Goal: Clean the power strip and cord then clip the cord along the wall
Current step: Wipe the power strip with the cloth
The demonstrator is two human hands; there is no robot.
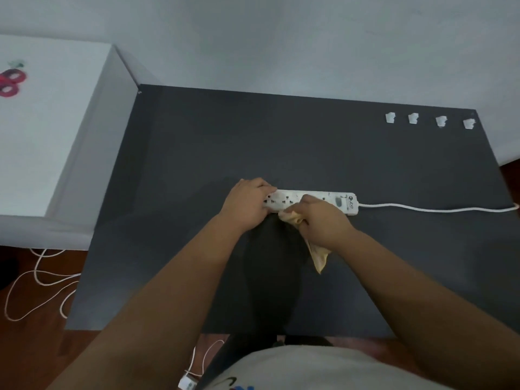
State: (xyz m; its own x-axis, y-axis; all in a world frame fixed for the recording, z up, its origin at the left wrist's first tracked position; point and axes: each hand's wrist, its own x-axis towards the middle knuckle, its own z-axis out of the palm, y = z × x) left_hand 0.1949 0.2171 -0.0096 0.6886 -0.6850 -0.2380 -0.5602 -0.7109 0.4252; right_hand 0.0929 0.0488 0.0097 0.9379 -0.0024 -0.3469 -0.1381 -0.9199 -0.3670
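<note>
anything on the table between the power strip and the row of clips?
No. In the head view, only bare dark table lies between the power strip and the four white clips.

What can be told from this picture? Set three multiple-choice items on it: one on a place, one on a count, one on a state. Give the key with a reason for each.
1. Where do the cable clips lie?
A. on the floor
B. far right of the dark table, near the wall
C. on the white cabinet

2. How many clips are there?
A. two
B. six
C. four

3. What does the right hand hold?
A. a yellowish cloth
B. a clip
C. nothing

Key: B, the clips sit in a row by the table's back edge; C, four white pieces show; A, its fingers curl round the cloth against the power strip, which the left hand steadies.
</note>
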